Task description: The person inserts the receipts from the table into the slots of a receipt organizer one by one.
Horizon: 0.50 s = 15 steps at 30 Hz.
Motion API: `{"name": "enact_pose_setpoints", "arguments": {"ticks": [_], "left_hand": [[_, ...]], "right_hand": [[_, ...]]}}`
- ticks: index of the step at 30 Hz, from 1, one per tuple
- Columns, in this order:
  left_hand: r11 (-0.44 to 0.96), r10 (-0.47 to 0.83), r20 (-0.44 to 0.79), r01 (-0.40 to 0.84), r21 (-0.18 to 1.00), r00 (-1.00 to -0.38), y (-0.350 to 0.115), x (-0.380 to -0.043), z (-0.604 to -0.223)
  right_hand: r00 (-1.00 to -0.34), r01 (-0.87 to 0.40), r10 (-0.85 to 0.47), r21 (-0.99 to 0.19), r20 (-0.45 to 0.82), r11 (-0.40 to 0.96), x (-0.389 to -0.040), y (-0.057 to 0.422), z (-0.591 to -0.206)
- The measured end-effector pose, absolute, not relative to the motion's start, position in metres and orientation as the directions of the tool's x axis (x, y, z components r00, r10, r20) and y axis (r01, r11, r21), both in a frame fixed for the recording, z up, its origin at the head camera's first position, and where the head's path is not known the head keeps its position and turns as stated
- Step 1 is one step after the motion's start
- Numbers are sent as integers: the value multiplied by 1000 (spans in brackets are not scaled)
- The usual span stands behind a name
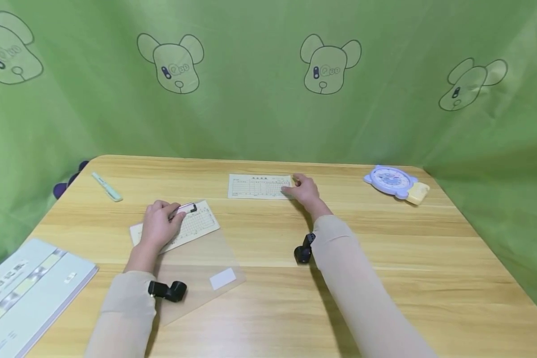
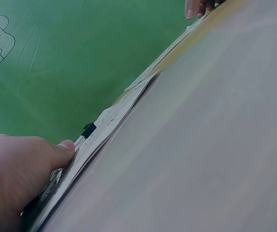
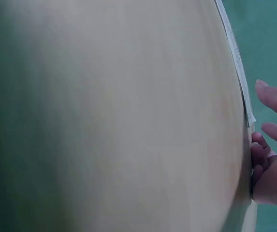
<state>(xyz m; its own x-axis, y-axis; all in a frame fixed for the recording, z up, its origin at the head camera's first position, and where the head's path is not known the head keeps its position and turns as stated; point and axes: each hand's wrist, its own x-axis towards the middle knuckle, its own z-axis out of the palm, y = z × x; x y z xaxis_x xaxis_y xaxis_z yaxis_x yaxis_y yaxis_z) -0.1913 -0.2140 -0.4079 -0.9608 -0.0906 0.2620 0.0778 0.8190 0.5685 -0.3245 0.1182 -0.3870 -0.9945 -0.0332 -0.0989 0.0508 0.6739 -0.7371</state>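
Note:
My left hand (image 1: 158, 226) grips the metal clip (image 1: 188, 207) at the top of a clear clipboard (image 1: 192, 278), which bears a white label. One black end of the clip shows past my thumb in the left wrist view. A printed form pad (image 1: 199, 223) lies slanted across the clipboard's upper part, partly covered by this hand. Farther back, my right hand (image 1: 306, 191) is at the right end of a second form pad (image 1: 259, 187). Its thumb and fingers stand apart around that end, and in the right wrist view the thumb is off the paper.
A light blue folder (image 1: 40, 293) lies at the table's left front. The pale green pen-shaped item (image 1: 107, 187) is at the back left. At the back right, a purple bear-shaped clock (image 1: 391, 180) touches a cream block (image 1: 417, 193). A green curtain (image 1: 259, 124) hangs behind.

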Motion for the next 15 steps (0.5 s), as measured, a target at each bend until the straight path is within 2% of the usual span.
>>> {"name": "enact_pose_setpoints", "arguments": {"ticks": [5, 15], "left_hand": [[818, -97, 254, 68, 571, -962, -213, -191, -408], [824, -91, 276, 83, 560, -957, -214, -191, -408]], "right_hand": [[-990, 45, -46, -616, -130, 787, -323, 116, -386], [-986, 7, -78, -503, -148, 864, -320, 112, -385]]}}
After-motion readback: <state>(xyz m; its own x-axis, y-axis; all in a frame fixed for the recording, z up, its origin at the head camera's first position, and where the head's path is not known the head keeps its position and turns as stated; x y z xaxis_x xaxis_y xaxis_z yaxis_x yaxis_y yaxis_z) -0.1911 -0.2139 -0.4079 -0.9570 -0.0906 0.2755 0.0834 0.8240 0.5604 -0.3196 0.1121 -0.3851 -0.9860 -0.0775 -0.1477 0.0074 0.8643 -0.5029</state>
